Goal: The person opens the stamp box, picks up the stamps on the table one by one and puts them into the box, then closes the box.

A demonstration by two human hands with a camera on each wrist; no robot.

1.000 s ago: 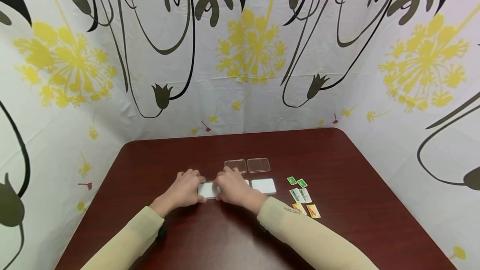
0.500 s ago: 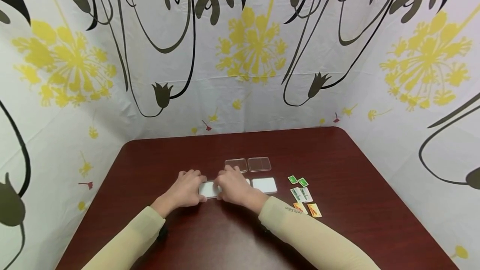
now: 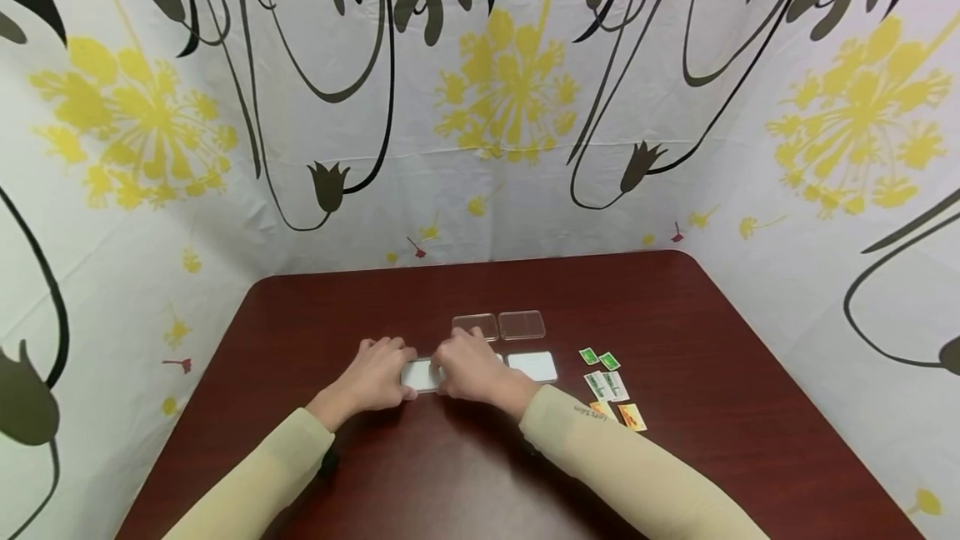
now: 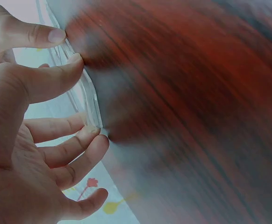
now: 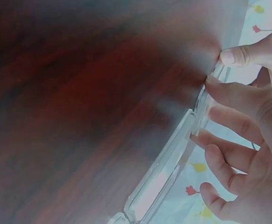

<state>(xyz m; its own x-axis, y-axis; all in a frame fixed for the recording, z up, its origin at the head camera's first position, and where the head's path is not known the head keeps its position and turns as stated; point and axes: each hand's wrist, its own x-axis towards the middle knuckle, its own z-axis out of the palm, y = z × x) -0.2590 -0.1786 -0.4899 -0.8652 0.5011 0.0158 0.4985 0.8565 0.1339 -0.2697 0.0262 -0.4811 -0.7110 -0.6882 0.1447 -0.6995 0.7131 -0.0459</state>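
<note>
A flat, clear plastic case (image 3: 422,375) with a white inside lies on the table between both hands. My left hand (image 3: 375,373) grips its left end, thumb on the near edge and fingers round the far one, as the left wrist view shows with the case's edge (image 4: 91,97). At the other end, my right hand (image 3: 471,367) pinches the same case between thumb and fingertips, covering that part in the head view. Just right of this hand, the right wrist view has a second, similar case (image 5: 157,172) standing end to end with the first.
Another white case (image 3: 533,367) lies further right in the row. Behind are two clear, shallow lids (image 3: 522,325) side by side. To the right lie small green packets (image 3: 588,356), white-and-green packets (image 3: 617,386) and orange packets (image 3: 632,417). A patterned curtain (image 3: 495,215) borders the table.
Both hands keep their hold on the case with hardly any movement. The whole head view has shifted slightly up and to the right.
</note>
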